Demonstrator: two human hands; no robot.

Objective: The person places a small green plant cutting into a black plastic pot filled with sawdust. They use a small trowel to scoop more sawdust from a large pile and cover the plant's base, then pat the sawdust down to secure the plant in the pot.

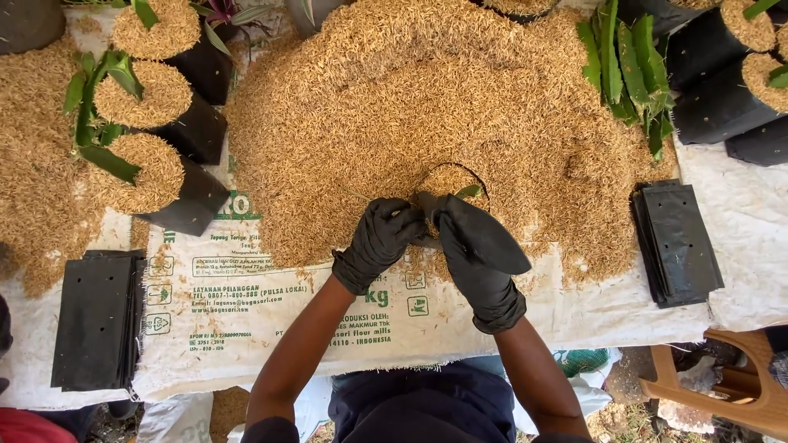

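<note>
Both my hands wear black gloves. My left hand (379, 238) and my right hand (474, 262) hold a black plastic grow bag (484, 234) between them at the near edge of a big heap of tan rice husks (427, 107). The bag's mouth (447, 182) is open and filled with husks, and a small green leaf (469, 191) pokes out of it. My left fingers curl over the bag's left rim; my right hand grips its side.
Filled black bags with green cuttings (148, 168) lie at the left, more at the top right (722, 82). Flat stacks of empty black bags sit at left (94, 320) and right (677, 242). A white woven sack sheet (246, 312) covers the ground. A wooden stool (730, 385) stands at the lower right.
</note>
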